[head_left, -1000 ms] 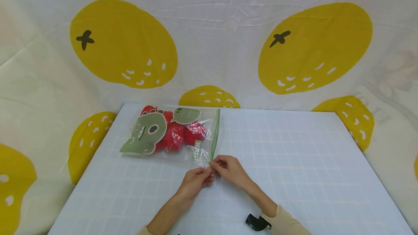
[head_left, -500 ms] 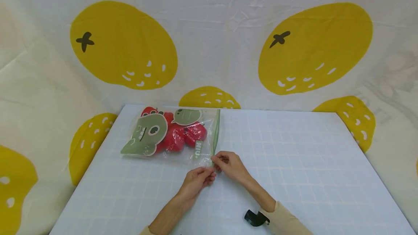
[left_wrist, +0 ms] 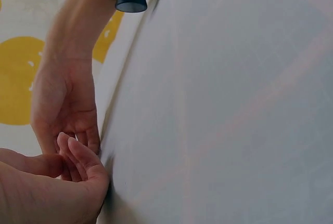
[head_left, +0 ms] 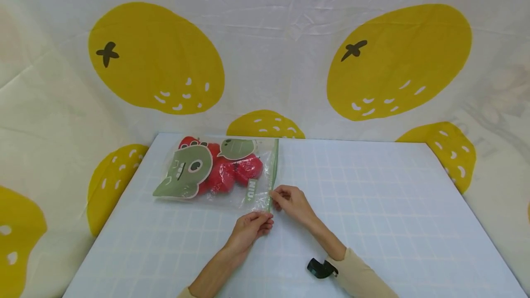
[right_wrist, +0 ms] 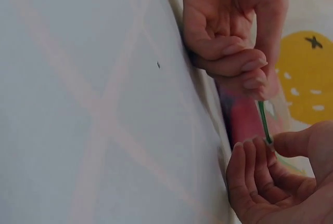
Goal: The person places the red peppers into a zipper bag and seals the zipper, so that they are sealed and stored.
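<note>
A clear zip bag [head_left: 236, 197] with a green dinosaur print lies on the table's far left side. Several red, rounded, apple-like things [head_left: 221, 176] show through its plastic. Its green zip strip [head_left: 274, 164] runs down the right edge. My left hand [head_left: 247, 230] pinches the near corner at the end of that strip. A little farther along, the right hand [head_left: 293, 204] pinches the strip between thumb and fingers. In the right wrist view, a short green length of strip [right_wrist: 264, 122] spans the gap between the left hand [right_wrist: 229, 31] and the right hand [right_wrist: 276, 182].
The table [head_left: 372, 206] has a pale blue checked cover. Behind and beside it hangs a white cloth [head_left: 277, 59] printed with yellow fruit. A black device [head_left: 321, 268] sits at the right sleeve [head_left: 360, 272].
The right hand has slid a short way up the zip strip, away from the left hand. My left hand stays at the corner, and the bag has barely moved.
</note>
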Demonstrator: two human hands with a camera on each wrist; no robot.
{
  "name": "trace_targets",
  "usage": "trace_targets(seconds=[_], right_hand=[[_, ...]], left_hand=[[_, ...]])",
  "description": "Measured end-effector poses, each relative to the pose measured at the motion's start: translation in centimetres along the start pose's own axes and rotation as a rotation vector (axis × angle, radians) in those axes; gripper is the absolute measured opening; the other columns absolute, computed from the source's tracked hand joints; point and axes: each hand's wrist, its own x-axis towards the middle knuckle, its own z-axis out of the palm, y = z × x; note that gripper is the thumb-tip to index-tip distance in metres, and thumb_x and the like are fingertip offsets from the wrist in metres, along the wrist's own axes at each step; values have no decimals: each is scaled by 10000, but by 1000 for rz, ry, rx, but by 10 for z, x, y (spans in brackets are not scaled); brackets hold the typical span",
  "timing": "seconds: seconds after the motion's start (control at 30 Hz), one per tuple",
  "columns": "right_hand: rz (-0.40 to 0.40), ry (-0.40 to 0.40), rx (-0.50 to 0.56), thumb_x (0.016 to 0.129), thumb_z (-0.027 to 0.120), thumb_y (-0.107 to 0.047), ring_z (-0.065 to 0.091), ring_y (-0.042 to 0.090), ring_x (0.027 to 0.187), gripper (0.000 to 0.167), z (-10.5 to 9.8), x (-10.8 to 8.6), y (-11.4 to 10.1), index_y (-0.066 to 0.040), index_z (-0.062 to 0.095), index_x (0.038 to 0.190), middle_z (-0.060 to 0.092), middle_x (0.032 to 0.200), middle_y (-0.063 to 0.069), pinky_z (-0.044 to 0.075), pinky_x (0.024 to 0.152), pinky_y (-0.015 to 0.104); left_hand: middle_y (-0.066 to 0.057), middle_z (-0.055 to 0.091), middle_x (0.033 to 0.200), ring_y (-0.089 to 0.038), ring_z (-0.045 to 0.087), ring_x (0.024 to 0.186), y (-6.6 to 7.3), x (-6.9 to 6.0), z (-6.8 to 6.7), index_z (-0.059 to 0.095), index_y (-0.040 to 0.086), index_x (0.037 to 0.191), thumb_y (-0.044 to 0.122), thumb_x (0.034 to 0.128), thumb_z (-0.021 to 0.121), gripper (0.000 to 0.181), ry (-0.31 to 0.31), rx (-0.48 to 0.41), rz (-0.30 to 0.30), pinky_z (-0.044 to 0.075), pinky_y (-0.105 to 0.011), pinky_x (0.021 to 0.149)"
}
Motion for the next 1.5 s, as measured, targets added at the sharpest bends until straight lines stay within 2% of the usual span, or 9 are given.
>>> trace_targets(seconds=[0.3, 0.5, 0.8, 1.1, 1.33, 1.5], right_hand=[[29, 35, 36, 1009, 660, -225, 644, 180, 662, 257, -3, 11, 0, 7, 709, 908, 681, 732, 112, 506, 623, 233], [54, 93, 55, 1009, 663, -203, 664, 219, 662, 239, -6, 22, 0, 7, 716, 908, 689, 736, 127, 526, 618, 231], [36, 138, 75, 1012, 657, -178, 682, 284, 677, 233, -7, 39, 0, 28, 710, 916, 693, 756, 168, 559, 625, 265], [20, 177, 69, 1016, 646, -168, 672, 269, 701, 216, -9, 53, 4, 28, 721, 962, 702, 787, 171, 551, 625, 248], [3, 200, 54, 1015, 643, -167, 665, 327, 702, 228, -9, 63, 3, 37, 716, 943, 688, 770, 181, 518, 598, 223], [4, 217, 49, 1005, 658, -164, 667, 298, 693, 215, -10, 71, 4, 34, 718, 946, 692, 769, 159, 513, 593, 212]], left_hand=[[-32, 697, 925, -100, 658, 844, 0, -2, 1, 639, -127, 1190, 125, 1030, 608, 300, 4, -1, 7, 564, -225, 810], [-41, 701, 936, -112, 661, 848, -1, -1, 1, 640, -132, 1190, 145, 1026, 625, 322, 2, 2, 7, 569, -226, 817], [-39, 692, 928, -117, 658, 841, -1, -2, 0, 633, -140, 1182, 125, 1028, 610, 307, -10, -6, 40, 564, -220, 815], [-39, 691, 919, -115, 660, 836, -2, 0, -1, 649, -127, 1157, 116, 1030, 604, 279, -5, 9, 25, 568, -224, 813], [-38, 687, 911, -114, 662, 839, -4, 1, -1, 656, -116, 1131, 112, 1030, 602, 255, -10, 1, 28, 565, -222, 807], [-38, 687, 913, -114, 660, 840, -3, 1, -1, 666, -96, 1123, 125, 1032, 607, 246, -6, 0, 14, 565, -222, 804]])
